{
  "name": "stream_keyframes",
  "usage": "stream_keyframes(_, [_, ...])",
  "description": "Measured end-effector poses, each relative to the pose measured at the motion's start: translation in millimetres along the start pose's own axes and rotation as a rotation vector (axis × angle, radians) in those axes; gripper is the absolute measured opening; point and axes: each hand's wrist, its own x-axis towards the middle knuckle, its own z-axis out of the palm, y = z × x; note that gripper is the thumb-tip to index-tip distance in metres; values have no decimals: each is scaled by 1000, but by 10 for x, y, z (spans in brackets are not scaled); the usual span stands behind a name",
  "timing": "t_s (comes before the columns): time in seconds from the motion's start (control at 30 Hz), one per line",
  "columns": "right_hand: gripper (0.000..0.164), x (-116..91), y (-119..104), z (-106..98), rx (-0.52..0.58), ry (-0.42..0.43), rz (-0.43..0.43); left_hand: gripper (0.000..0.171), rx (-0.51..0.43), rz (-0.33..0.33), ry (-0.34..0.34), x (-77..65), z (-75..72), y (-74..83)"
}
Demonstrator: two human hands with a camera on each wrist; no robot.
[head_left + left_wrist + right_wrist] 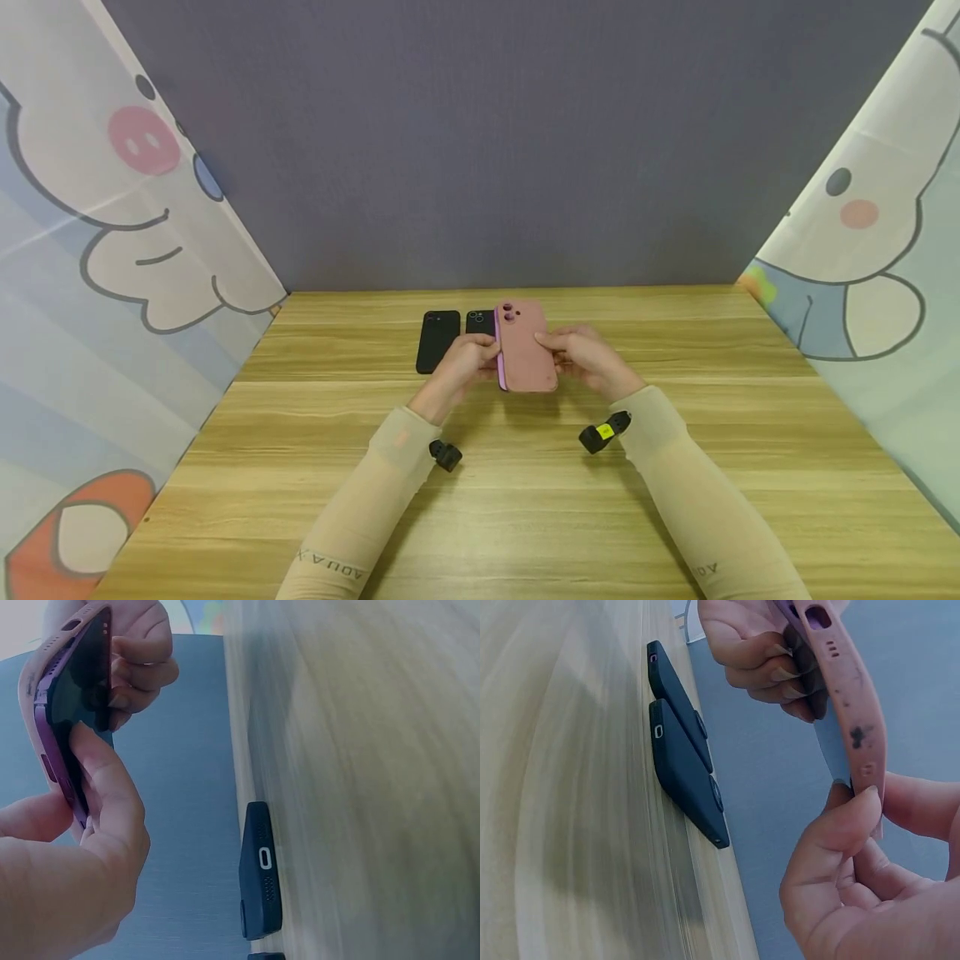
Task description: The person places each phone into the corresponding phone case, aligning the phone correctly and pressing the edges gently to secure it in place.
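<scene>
A pink phone case (525,360) with camera holes faces up between the two hands, above the table. A purple phone (51,720) sits partly in it. Its purple edge sticks out along the left side, and its dark screen faces down. My left hand (471,358) grips the phone's left edge, with fingers on the screen side and the thumb by the case. At the opposite side, my right hand (590,353) pinches the case's right edge (859,735), thumb on its back. Dark smudges mark that edge in the right wrist view.
Two phones in black cases, one (438,342) left and one (480,323) partly hidden behind the left hand, lie near the back of the wooden table (495,508). A grey panel (495,150) stands behind, with cartoon-print cloths (862,275) at both sides.
</scene>
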Motion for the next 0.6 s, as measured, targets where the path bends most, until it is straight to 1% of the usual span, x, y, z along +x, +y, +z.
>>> stream_keyframes(0.2, [22, 8, 0, -5, 37, -24, -18, 27, -19, -19, -3, -3, -12, 20])
stream_keyframes(0.43, [19, 9, 16, -11, 79, -44, -10, 29, -47, -8, -24, -25, -10, 36])
stream_keyframes(0.6, [19, 3, 19, -7, 91, -54, -7, 31, -59, -15, -33, -20, 9, 52])
